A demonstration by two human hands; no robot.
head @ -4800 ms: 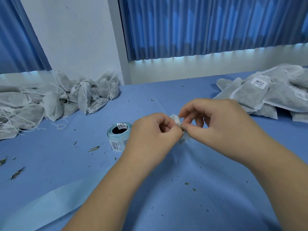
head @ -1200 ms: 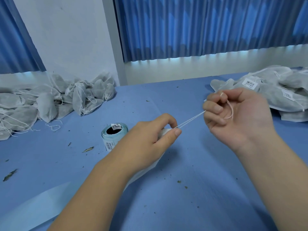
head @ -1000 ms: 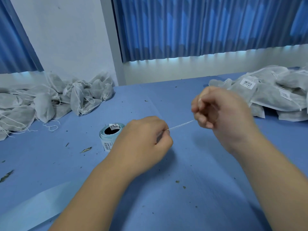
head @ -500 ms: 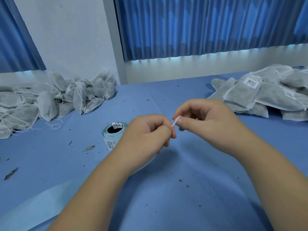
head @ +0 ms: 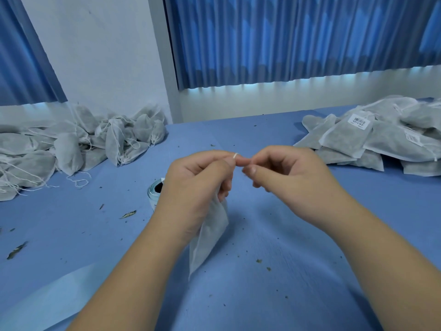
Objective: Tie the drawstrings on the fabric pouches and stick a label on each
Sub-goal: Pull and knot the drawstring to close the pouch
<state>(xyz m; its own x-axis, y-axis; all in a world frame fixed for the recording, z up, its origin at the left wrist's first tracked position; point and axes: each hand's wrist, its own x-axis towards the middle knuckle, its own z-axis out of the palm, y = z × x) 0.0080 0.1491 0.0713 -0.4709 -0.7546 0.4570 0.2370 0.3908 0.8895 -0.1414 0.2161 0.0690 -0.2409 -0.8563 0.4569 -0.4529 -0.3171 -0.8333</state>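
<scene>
– Blue cloth, is that the biggest thing in view?
– Yes. A blue table cover (head: 274, 295) fills the lower half, with pleated blue curtains (head: 286, 39) and a white wall behind. I'll place everything else from the label roll (head: 154, 192), which sits on the cover a little left of centre.
– What lies around the roll?
– Far to its left, against the wall, a heap of grey fabric pouches with loose white strings (head: 71, 144). Far to its right, a flatter stack of pouches bearing barcode labels (head: 381, 139). Nearer the viewer and left of the roll, a pale blue strip (head: 59, 295) lies on the cover.
– And the hands?
– Both are raised just right of the roll, fingertips meeting. The left hand (head: 195, 185), partly covering the roll, has its fingers curled round the neck of one pouch (head: 210, 235), which hangs down below its palm. The right hand (head: 291, 177) is curled too, thumb and forefinger pinching the drawstring (head: 235, 155), a small white loop showing over the left forefinger.
– Anything smaller?
– Dry leaf scraps (head: 128, 214) are scattered on the cover around the roll.
</scene>
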